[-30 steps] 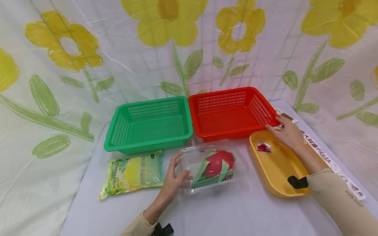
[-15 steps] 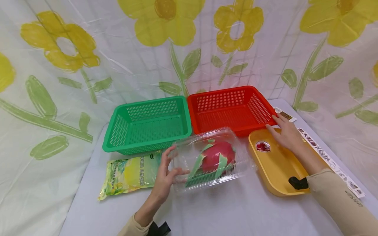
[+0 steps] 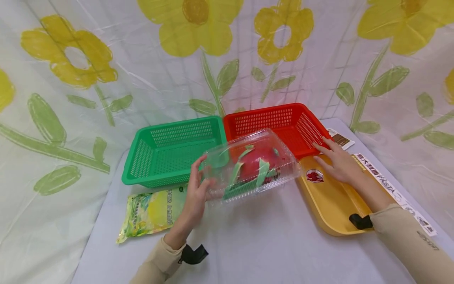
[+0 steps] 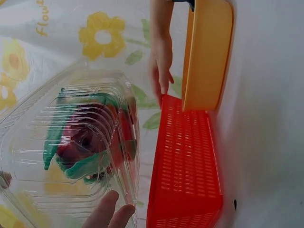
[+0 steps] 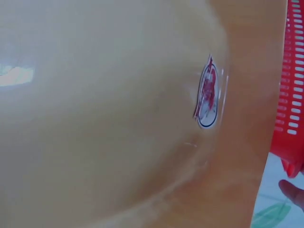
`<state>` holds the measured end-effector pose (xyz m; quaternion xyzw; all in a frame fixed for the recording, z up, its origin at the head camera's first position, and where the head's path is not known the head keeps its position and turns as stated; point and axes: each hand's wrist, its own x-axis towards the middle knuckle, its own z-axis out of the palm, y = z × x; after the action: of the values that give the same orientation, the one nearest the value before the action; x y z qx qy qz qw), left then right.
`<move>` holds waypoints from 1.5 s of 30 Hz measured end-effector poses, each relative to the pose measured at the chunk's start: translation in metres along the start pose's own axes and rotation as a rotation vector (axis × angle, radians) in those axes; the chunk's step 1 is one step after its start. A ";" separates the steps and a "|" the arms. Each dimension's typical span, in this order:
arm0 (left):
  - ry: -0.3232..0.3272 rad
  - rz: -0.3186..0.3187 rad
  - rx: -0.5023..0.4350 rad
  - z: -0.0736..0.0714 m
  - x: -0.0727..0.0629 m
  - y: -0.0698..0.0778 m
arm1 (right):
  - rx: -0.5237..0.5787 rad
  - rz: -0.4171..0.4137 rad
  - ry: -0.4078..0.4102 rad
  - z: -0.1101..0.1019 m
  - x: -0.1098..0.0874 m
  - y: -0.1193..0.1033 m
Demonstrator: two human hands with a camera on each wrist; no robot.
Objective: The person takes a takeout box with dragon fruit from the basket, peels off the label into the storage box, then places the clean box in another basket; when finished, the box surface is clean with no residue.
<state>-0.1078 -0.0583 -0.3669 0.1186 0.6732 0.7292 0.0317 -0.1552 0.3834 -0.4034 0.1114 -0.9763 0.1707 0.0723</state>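
My left hand [image 3: 196, 193] grips the left end of a clear plastic clamshell box [image 3: 219, 159], held tilted in the air. Inside lies a red dragon fruit [image 3: 252, 162] with green scales, also visible in the left wrist view. From the head view, the box overlaps the near edge of the red basket [image 3: 312, 128] and a corner of the green basket [image 3: 170, 178]. At the red basket's near right corner, my right hand [image 3: 338, 161] has its fingers spread, fingertips right at the rim. Beneath that hand lies a yellow tray [image 3: 337, 205] with a round sticker.
A yellow-green printed bag [image 3: 152, 213] lies in front of the green basket. Along the right table edge runs a white strip lettered PASTA [image 3: 390, 189], with a brown and white packet [image 3: 342, 140] behind it. A flowered curtain [image 3: 163, 86] hangs behind the baskets.
My left hand has lifted the box with the dragon fruit off the table, up and away towards the red basket. The fingers of my right hand have loosened and spread at the basket's corner.
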 end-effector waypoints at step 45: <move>-0.140 -0.153 0.426 0.104 0.222 -0.032 | 0.081 -0.009 -0.071 0.006 -0.004 0.000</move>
<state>-0.3038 0.0917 -0.3628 0.1215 0.8152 0.5560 0.1075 -0.1516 0.3826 -0.4095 0.1246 -0.9700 0.2059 0.0338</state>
